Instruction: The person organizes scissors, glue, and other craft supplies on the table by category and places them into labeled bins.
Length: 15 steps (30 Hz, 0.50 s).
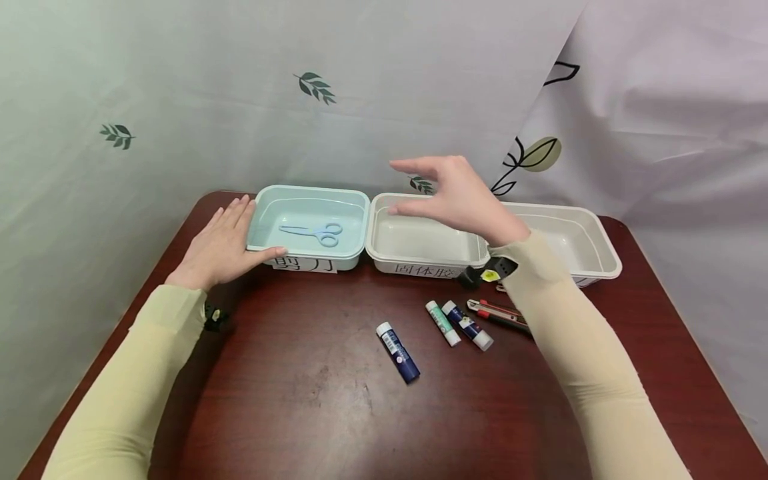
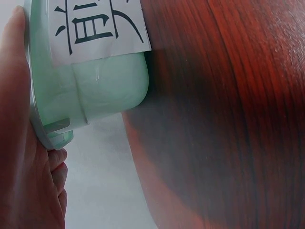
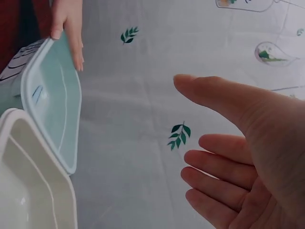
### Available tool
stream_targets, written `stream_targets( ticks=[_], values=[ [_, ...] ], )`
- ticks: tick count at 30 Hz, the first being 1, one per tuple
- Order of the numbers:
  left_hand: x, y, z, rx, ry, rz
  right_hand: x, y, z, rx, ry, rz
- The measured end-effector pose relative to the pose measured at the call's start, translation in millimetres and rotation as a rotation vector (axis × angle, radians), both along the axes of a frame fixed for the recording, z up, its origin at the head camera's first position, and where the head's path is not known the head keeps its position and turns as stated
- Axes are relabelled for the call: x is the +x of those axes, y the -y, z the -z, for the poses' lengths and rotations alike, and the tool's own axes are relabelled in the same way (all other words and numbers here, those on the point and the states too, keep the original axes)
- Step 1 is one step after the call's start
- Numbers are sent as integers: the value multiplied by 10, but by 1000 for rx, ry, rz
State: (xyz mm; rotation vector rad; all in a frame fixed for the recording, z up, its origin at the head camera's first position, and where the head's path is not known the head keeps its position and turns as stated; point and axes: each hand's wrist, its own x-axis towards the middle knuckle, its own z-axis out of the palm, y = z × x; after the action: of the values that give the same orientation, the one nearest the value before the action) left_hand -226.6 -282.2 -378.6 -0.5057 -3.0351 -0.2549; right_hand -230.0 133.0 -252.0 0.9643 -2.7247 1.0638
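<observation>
My left hand [image 1: 219,247] rests against the left end of a light blue bin [image 1: 309,189], fingers straight along its side and the thumb on the front rim. Inside that bin lies a pair of blue scissors [image 1: 318,233]. In the left wrist view the hand [image 2: 21,157] lies along the bin's rim, beside a white label [image 2: 100,28]. Over the white middle bin [image 1: 432,264] hovers my right hand [image 1: 459,197], thumb and fingers spread apart with nothing between them. The right wrist view shows this hand [image 3: 238,157] with its palm bare.
A third white bin [image 1: 585,233] stands at the right, partly behind the right forearm. Nearer on the table lie a dark blue glue stick [image 1: 399,353], a green one [image 1: 443,323], another blue one [image 1: 468,326] and a red-and-black utility knife [image 1: 498,313]. A curtain [image 1: 210,80] hangs behind.
</observation>
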Motion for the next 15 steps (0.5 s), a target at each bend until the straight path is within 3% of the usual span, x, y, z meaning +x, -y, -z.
stream_targets(
  ticks=[6,11,15],
  values=[
    [-2,2,9,2,-7,7,161,-110,136,34,-27,-47],
    [-3,-1,7,0,1,0,303,-182,351,67,-68,-122],
    [-1,-3,4,-1,11,-7,441,-225,532,97,-36,-192]
  ],
)
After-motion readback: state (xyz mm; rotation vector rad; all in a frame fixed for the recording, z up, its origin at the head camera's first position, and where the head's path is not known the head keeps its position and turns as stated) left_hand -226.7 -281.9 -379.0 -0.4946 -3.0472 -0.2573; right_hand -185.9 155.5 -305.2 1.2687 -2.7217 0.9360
